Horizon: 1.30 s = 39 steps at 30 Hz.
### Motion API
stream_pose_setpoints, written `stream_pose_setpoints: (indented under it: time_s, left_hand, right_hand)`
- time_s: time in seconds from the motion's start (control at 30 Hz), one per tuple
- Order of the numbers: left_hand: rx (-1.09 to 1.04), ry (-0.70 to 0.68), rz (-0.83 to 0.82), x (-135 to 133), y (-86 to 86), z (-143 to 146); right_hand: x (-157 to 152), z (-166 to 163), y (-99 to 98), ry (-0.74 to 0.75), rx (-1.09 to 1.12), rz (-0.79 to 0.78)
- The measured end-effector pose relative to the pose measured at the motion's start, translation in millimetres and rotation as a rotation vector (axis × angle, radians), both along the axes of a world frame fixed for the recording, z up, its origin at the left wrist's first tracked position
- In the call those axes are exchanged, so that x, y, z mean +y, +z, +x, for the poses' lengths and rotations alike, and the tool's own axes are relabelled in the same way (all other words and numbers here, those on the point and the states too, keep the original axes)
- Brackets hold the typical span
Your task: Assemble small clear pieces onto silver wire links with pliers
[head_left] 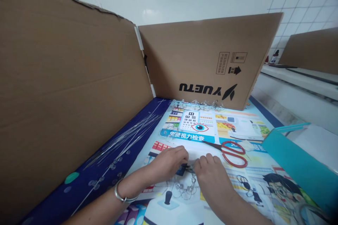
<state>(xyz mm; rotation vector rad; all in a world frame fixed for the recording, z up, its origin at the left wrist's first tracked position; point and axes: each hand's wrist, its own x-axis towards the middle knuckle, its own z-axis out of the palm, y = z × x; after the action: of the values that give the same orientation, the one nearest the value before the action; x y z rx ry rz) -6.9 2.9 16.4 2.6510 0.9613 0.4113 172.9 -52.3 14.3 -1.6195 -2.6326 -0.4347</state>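
My left hand (pixel 173 161), with a bangle (pixel 121 195) on its wrist, is closed, fingers bent down. My right hand (pixel 212 172) is closed just beside it, thumb and fingers pressed together. Between the two fingertips shows a small metal tool (pixel 189 168), perhaps pliers; which hand grips it is hidden. Just below lies a loop of clear wire strung with clear beads (pixel 186 187), partly between my wrists. Beyond my right hand rest scissors (pixel 235 161) with red handles, their dark blades pointing left.
Cardboard panels (pixel 79 63) stand at left and back. Clear strands (pixel 124 137) and loose clear beads (pixel 97 181) lie on the blue strip at left. More clear beaded pieces (pixel 203 105) line the back panel. A teal box (pixel 293 161) stands at right on the printed sheet (pixel 171 214).
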Motion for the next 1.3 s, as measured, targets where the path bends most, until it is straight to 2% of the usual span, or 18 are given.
stream_pose_setpoints:
  time_s: [0.33, 0.53, 0.97, 1.3]
  left_hand:
    - [0.111, -0.030, 0.045, -2, 1.3, 2]
    - [0.088, -0.056, 0.048, -3, 2.2, 3]
    - [-0.024, -0.075, -0.068, -3, -4.2, 3]
    - [-0.015, -0.078, -0.055, -3, -6.7, 4]
  right_hand:
    - [0, 1, 5.6, -0.034, 0.005, -0.055]
    - [0, 0, 9.3, -0.064, -0.019, -0.094]
    - [3, 1, 15.8, -0.042, -0.011, -0.138]
    - [3, 1, 18.0, -0.030, -0.014, -0.136]
